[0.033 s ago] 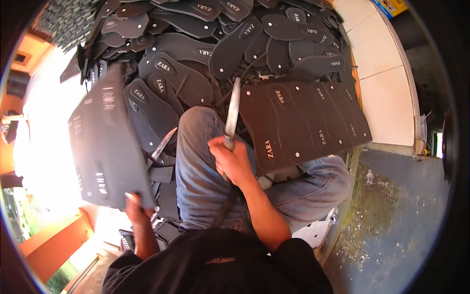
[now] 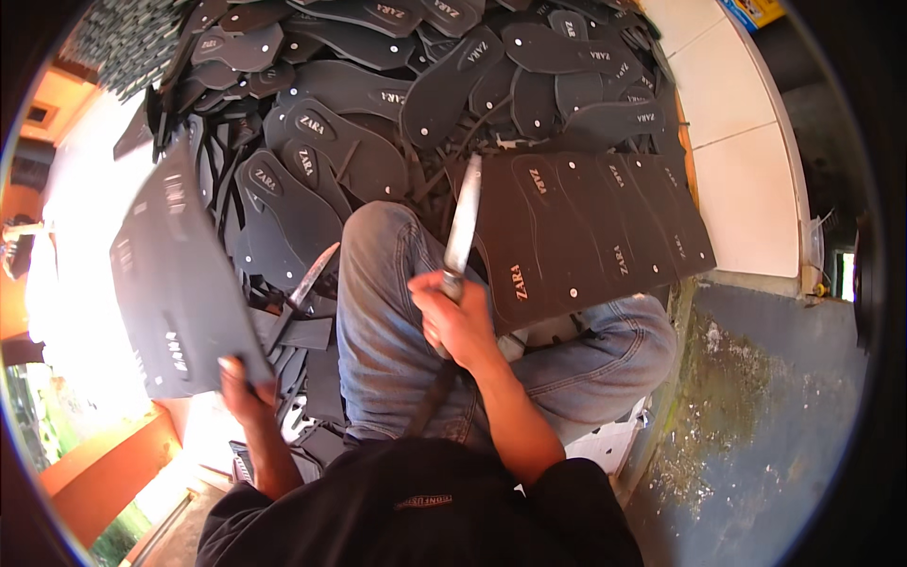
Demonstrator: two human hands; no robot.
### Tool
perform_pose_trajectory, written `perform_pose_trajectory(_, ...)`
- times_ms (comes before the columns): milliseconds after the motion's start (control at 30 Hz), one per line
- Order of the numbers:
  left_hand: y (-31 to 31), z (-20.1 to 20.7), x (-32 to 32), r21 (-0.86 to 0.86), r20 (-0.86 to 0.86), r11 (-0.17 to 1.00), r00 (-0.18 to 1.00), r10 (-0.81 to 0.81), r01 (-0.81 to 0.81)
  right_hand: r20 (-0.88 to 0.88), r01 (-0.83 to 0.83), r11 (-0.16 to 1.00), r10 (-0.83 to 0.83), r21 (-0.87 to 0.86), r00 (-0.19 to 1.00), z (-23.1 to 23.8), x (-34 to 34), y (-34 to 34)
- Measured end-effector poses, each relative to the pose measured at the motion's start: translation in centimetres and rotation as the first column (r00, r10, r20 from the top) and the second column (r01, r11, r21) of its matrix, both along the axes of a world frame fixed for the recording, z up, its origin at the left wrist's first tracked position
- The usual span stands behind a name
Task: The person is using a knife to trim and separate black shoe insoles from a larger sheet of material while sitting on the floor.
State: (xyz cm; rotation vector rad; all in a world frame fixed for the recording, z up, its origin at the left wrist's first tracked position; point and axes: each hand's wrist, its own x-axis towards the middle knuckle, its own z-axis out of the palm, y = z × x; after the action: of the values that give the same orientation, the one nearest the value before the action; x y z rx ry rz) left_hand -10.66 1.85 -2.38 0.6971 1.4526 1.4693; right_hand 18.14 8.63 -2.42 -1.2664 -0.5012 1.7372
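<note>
My left hand (image 2: 248,389) grips the lower corner of a dark foam sheet (image 2: 179,283) with pale printing, held up at the left and blurred by motion. In my right hand (image 2: 458,317) is a knife (image 2: 463,222), closed around its handle, the blade pointing up and away from me. Just right of the knife, another dark sheet (image 2: 586,236) with curved sole outlines, pale printing and small white dots lies over my bent leg. Beyond my knees are piled many cut black shoe soles (image 2: 345,156). A second knife (image 2: 310,279) rests on the pieces left of my knee.
My legs (image 2: 378,321) in jeans are folded in front of me. Pale tiles (image 2: 746,170) run along the right side, above a stained grey floor (image 2: 765,406). More stacked dark pieces (image 2: 128,42) stand at the far left, and an orange beam (image 2: 113,458) is at the lower left.
My left hand has moved left with the foam sheet. The knife in my right hand has shifted slightly right. The sheet over my leg has barely moved.
</note>
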Motion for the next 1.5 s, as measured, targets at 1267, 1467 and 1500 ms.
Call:
perform_pose_trajectory(1267,4.0,-1.1,23.5,-0.392,0.617,0.644,0.707,-0.346,0.657,0.697,-0.043,0.963,0.222,-0.265,0.681,0.7,8.8,-19.8)
perform_pose_trajectory(1467,4.2,-1.0,24.2,-0.412,0.612,0.700,0.747,-0.261,0.583,0.736,-0.020,0.962,0.223,-0.273,0.640,0.5,8.2,-19.2)
perform_pose_trajectory(1500,4.2,-1.1,24.0,-0.408,0.593,0.681,0.744,-0.309,0.608,0.743,-0.021,0.961,0.226,-0.274,0.630,0.4,8.1,-19.1)
